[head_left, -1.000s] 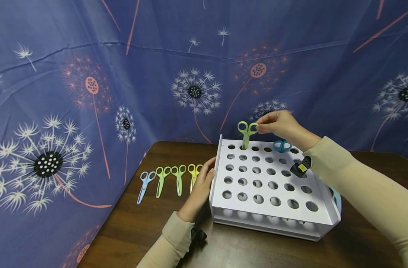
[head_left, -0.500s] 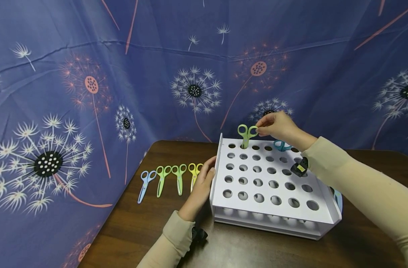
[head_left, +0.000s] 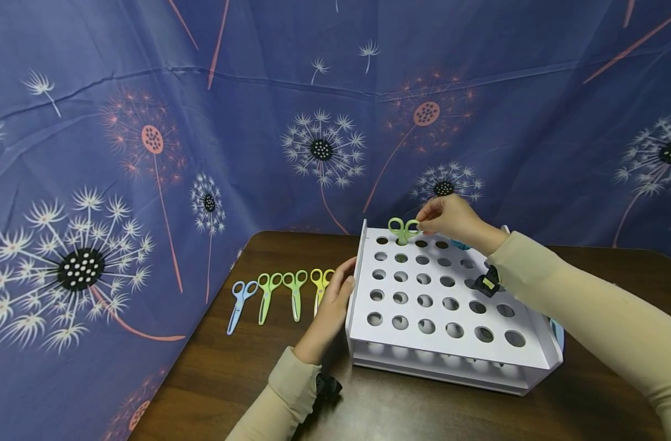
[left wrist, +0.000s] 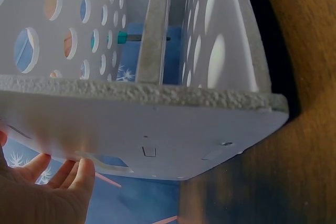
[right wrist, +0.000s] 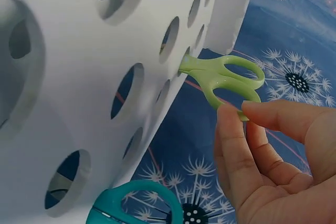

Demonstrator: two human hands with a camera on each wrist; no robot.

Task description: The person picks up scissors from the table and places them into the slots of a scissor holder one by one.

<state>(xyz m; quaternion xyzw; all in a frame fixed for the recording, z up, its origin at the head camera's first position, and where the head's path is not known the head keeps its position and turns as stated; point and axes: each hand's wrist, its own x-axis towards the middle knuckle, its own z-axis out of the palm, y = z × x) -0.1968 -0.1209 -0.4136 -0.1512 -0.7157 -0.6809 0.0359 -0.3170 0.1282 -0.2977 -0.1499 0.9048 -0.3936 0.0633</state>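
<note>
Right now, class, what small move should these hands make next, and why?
Probably the right hand should ease the upright green scissors slightly deeper: it pinches one handle loop, the blades sit inside the white rack, and some neck shows above its surface.

No text, brand or number is reading legibly in any view. Black wrist device (head_left: 486, 284) on the right sleeve is carrying a yellow patch (head_left: 488, 283); any print on it is coming out too small to tell. Light-blue scissors (head_left: 239, 304) are showing small dark marks along the blade, not resolving into letters. White rack (left wrist: 121, 124) is bearing a small rectangular outline (left wrist: 149, 151) on its side panel, no characters reading there. Green scissors (right wrist: 201, 68) are displaying no legible lettering.
</note>
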